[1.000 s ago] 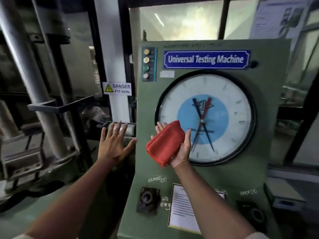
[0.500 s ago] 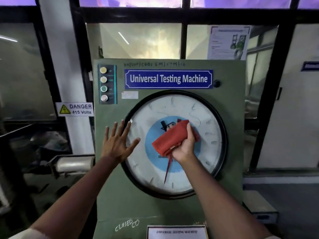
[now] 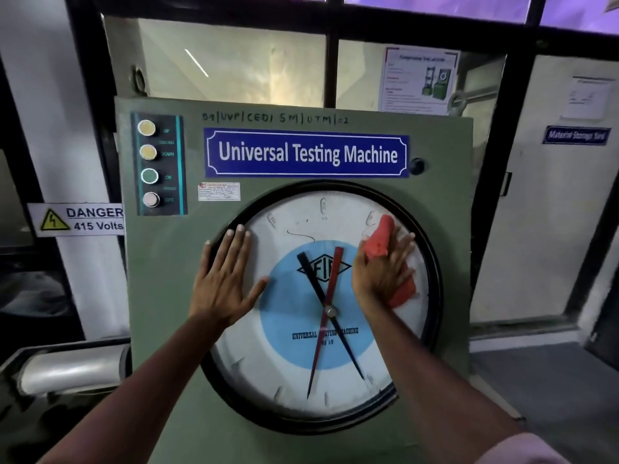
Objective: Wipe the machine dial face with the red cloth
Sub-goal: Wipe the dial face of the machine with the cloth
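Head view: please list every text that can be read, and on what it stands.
"Universal Testing Machine": blue nameplate
"UNIVERSAL TESTING MACHINE": dial face, partly behind the needles
"DANGER 415 Volts": white sign
"UP", "DOWN", "ON", "OFF": button strip
Handwritten code, small sticker, posters: unreadable

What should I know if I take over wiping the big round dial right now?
Left hand: flat and open, fingers spread over the dial's upper-left rim, holding nothing.
Right hand: pressing the red cloth flat against the dial face, upper right.
Done: wiping is under way at the upper right; how much is already clean cannot be told.
Left: likely the centre, left and lower parts; scribble-like marks show near the top.
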A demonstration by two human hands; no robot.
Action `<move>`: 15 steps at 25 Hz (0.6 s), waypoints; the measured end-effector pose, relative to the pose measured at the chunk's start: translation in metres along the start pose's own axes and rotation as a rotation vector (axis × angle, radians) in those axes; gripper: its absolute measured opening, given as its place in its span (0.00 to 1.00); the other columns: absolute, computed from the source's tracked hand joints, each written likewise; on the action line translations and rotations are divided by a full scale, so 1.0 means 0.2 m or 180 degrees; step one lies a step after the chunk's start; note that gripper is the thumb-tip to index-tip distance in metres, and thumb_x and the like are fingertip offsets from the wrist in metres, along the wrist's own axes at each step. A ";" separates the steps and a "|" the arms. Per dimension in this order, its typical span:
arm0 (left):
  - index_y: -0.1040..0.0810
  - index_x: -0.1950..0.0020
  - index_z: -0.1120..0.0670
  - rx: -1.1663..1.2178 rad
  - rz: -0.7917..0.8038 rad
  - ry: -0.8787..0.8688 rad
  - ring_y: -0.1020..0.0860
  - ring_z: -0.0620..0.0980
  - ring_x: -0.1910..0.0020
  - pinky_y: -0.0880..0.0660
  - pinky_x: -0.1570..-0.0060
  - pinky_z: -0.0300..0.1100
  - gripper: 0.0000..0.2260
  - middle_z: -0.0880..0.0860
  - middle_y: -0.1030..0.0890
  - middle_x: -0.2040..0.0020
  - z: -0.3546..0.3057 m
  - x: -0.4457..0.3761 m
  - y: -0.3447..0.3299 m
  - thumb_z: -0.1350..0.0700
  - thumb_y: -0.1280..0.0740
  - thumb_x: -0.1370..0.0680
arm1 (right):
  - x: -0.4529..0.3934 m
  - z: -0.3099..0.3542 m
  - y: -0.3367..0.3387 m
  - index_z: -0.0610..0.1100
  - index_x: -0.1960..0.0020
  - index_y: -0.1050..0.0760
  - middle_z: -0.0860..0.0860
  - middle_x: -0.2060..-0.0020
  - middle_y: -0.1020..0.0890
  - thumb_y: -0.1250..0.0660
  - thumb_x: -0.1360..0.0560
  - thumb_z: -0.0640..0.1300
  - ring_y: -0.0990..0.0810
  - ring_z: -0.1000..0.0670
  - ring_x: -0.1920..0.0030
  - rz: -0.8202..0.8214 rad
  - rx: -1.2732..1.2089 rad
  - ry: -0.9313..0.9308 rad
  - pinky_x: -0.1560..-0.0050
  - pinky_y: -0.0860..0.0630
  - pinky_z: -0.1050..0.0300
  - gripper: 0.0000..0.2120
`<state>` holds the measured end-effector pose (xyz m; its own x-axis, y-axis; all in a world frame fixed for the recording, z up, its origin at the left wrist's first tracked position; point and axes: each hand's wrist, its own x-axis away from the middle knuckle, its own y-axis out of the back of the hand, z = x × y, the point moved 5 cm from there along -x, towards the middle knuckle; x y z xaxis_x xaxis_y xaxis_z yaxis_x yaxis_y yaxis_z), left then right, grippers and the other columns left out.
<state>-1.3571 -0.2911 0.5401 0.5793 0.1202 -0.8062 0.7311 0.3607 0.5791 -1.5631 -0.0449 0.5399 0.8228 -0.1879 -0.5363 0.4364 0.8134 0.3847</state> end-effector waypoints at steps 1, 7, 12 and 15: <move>0.48 0.11 0.57 -0.0001 -0.0013 0.0057 0.48 0.52 0.12 0.60 0.14 0.53 0.41 0.54 0.47 0.11 0.01 0.01 -0.01 0.31 0.50 0.17 | 0.02 0.00 -0.02 0.48 0.12 0.57 0.43 0.12 0.54 0.37 0.17 0.59 0.55 0.43 0.13 -0.0009 -0.0029 -0.0029 0.18 0.49 0.29 0.43; 0.51 0.11 0.56 -0.0064 -0.0007 0.0379 0.48 0.51 0.12 0.55 0.13 0.56 0.43 0.53 0.50 0.11 0.03 0.09 -0.07 0.29 0.51 0.18 | 0.10 0.35 -0.15 0.48 0.12 0.51 0.46 0.13 0.49 0.47 0.18 0.67 0.52 0.42 0.13 -0.0302 0.0079 0.0840 0.18 0.54 0.27 0.41; 0.54 0.11 0.55 -0.0053 0.0056 0.0657 0.50 0.52 0.12 0.59 0.14 0.58 0.43 0.54 0.52 0.11 -0.02 0.13 -0.08 0.29 0.51 0.18 | 0.25 0.16 -0.19 0.54 0.12 0.55 0.53 0.12 0.52 0.41 0.19 0.66 0.53 0.49 0.13 0.0181 0.0773 0.2790 0.16 0.51 0.32 0.43; 0.56 0.11 0.54 0.0003 0.0088 0.0625 0.52 0.52 0.12 0.58 0.14 0.60 0.43 0.54 0.54 0.11 -0.01 0.13 -0.08 0.29 0.51 0.18 | 0.12 -0.12 -0.03 0.52 0.12 0.54 0.49 0.13 0.50 0.50 0.15 0.64 0.52 0.46 0.13 0.0176 0.0969 0.2280 0.18 0.44 0.30 0.36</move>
<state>-1.3548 -0.2910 0.5096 0.5178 0.3081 -0.7981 0.7163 0.3539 0.6014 -1.5554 -0.0410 0.5059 0.4559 0.3343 -0.8248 0.5675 0.6047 0.5588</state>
